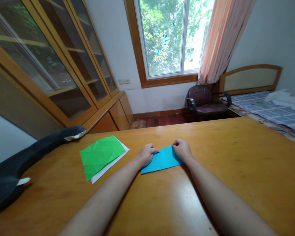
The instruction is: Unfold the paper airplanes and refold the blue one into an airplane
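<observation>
The paper is bright blue [166,158]. A vivid green sheet [102,155] overlaps a white sheet [109,166] on the honey-brown bench [236,160]. The curtain [223,39] is peach-pink, the chair [201,96] maroon with black armrests [192,104], the bedsheet [277,109] blue-grey, checked with pale lines, the floor [159,121] reddish-brown.

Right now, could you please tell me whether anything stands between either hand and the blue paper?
Nothing visible does: the left hand and right hand both touch the blue paper. The green sheet and white sheet lie apart, off to the left.
</observation>
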`<move>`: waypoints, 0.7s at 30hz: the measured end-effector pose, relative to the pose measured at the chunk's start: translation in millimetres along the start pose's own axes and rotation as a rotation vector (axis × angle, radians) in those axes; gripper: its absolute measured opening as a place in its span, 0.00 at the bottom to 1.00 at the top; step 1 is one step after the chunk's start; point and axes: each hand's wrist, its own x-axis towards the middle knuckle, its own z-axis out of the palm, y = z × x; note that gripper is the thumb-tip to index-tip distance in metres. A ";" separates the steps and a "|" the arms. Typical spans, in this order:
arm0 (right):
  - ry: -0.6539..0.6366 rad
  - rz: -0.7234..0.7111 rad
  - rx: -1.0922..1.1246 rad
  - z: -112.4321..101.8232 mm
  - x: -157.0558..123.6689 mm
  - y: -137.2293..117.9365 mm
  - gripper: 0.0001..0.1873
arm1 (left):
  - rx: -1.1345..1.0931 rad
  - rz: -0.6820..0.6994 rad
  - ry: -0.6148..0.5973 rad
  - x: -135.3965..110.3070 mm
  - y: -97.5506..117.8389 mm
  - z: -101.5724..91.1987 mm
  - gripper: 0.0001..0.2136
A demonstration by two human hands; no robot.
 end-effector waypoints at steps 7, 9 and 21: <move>-0.041 0.047 -0.025 -1.9 0.9 -2.7 0.08 | 0.060 0.029 0.000 -1.0 -1.4 2.7 0.14; -0.042 0.046 -0.032 -2.6 0.9 -3.3 0.08 | 0.093 0.033 -0.008 -1.3 1.0 1.6 0.13; -0.050 0.043 -0.075 -5.9 0.3 -6.4 0.08 | 0.444 0.250 -0.272 11.2 43.2 -21.5 0.11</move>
